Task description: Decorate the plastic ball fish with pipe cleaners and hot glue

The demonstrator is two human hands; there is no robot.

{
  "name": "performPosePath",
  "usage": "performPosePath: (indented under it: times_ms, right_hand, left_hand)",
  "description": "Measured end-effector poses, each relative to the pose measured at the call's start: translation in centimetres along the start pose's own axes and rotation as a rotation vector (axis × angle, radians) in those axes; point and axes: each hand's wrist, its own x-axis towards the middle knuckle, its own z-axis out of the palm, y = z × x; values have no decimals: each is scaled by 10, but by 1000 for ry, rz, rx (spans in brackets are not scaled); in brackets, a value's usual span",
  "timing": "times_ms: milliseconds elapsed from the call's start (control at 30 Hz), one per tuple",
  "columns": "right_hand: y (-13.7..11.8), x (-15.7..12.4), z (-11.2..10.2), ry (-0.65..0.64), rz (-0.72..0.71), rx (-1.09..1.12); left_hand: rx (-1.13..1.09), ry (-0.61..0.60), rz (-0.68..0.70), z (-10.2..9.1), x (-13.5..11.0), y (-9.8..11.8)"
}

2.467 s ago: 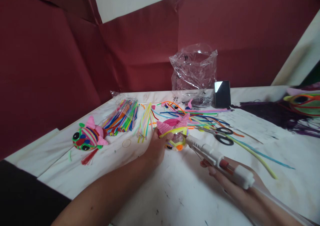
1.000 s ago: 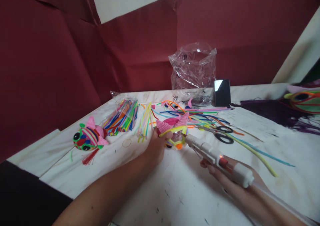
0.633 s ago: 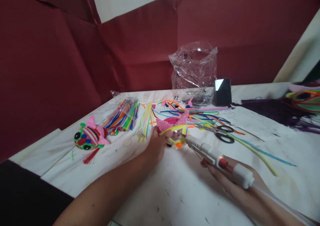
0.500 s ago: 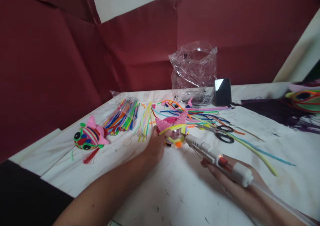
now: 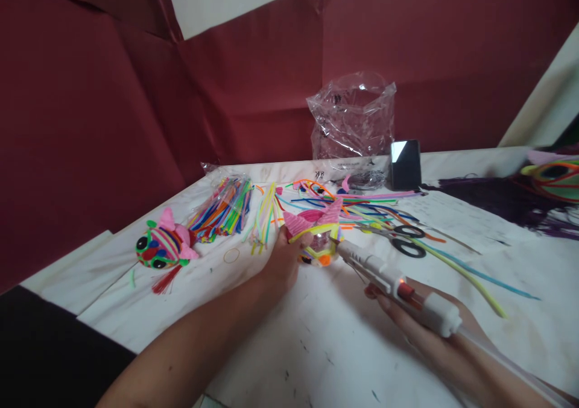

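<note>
My left hand (image 5: 289, 257) is closed round the side of a small craft animal (image 5: 312, 218) with pink ear-like pieces, a yellow outline and a clear, see-through part. An orange bit and a dark eye show on its lower edge. In my right hand (image 5: 407, 305) is a white hot glue gun (image 5: 384, 269) with a lit orange light. Its nozzle points left, at the yellow edge of the craft animal; whether it touches cannot be told. A finished-looking craft fish (image 5: 160, 245) with a red tassel lies to the left of my left hand.
Behind are a bundle of coloured pipe cleaners (image 5: 226, 212), loose pipe cleaners (image 5: 375, 206) and scissors (image 5: 409, 248). A clear plastic bag (image 5: 353, 125) and a dark phone-like device (image 5: 405, 166) stand near the red backing. Dark purple fringe (image 5: 479, 188) lies at right.
The view has shifted very slightly. Both hands keep their holds, and the glue gun's nozzle stays at the craft animal's edge.
</note>
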Motion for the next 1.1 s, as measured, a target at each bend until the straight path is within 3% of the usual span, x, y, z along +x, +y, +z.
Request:
performPosePath:
  times_ms: [1100]
  right_hand:
    - [10,1,0,-32,8,60]
  left_hand:
    - [15,-11,-15,-6,4,-4]
